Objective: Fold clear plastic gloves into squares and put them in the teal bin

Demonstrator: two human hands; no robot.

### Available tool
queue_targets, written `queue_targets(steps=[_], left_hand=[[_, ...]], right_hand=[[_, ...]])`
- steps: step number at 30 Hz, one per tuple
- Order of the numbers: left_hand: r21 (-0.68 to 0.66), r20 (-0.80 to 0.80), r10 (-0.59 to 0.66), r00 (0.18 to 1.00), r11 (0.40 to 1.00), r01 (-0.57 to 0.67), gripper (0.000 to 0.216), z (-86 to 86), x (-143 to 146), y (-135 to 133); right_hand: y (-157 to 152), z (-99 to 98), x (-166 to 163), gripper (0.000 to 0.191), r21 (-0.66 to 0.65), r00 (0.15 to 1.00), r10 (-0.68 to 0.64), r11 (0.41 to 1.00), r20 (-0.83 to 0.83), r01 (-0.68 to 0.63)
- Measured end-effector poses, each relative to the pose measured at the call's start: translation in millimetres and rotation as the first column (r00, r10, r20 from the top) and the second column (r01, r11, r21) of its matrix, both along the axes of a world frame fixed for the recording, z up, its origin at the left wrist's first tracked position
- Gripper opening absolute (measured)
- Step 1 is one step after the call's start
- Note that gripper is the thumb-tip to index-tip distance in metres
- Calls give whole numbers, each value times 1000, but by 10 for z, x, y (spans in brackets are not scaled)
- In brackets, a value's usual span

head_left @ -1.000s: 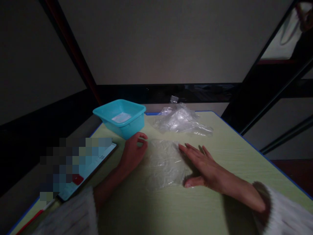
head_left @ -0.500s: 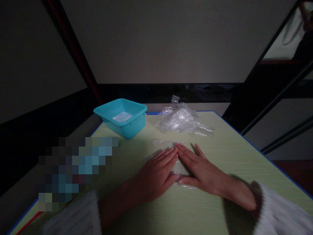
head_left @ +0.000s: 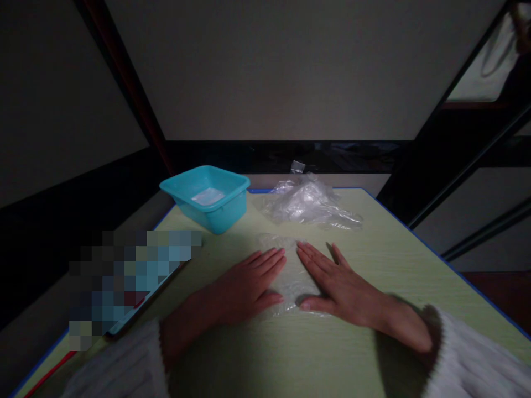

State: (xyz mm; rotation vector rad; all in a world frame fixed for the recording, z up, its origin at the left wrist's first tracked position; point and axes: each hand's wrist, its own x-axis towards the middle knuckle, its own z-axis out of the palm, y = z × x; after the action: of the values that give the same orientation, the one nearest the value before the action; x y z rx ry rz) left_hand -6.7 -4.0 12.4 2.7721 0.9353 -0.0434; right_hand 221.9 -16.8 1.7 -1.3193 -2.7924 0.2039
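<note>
A clear plastic bag (head_left: 291,279) lies spread on the table in front of me, thin and slightly wrinkled. My left hand (head_left: 253,284) rests flat on its left part, fingers stretched out and pointing to the far right. Flat on the right part is my right hand (head_left: 332,282), with the little finger spread away from the others. A gap separates the two hands, and the bag shows through it. Parts of the bag under both palms are hidden.
Behind the hands sits a crumpled heap of clear plastic bags (head_left: 309,204). A turquoise basin (head_left: 226,213) with something whitish inside stands at the far left. A pixelated, blurred-out object (head_left: 141,282) lies along the left edge of the pale green table (head_left: 406,260).
My left hand has slid left, away from my right hand, uncovering the middle of the bag. The right hand has stayed about where it was.
</note>
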Motion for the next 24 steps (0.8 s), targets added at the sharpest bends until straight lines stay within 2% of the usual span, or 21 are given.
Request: queue_targets(steps=[7,13,16,18,20,24], left_hand=[[-6,-35,101,994,995,-101,65,26,-212,32],[73,-29,189,982,980,-187,68,38,-244,47],[148,110,173,979,971,-188,60,58,-206,47],[155,250,153,956,968,-196,50,72,-169,28],[108,381,168,909,969,-224,41,75,-127,0],[-68,535,248,808,966,-251,30,49,-39,-48]], right_hand=[[-1,-24,20,86,20,999,28,999,-27,-28],[-13,31,27,85,-41,996,16,999,-86,-20],[0,123,81,74,-42,980,51,997,-192,-61],[14,205,136,56,-29,957,110,992,-269,-122],[22,285,191,37,-27,921,190,977,-339,-212],[2,374,255,26,-82,871,272,940,-409,-332]])
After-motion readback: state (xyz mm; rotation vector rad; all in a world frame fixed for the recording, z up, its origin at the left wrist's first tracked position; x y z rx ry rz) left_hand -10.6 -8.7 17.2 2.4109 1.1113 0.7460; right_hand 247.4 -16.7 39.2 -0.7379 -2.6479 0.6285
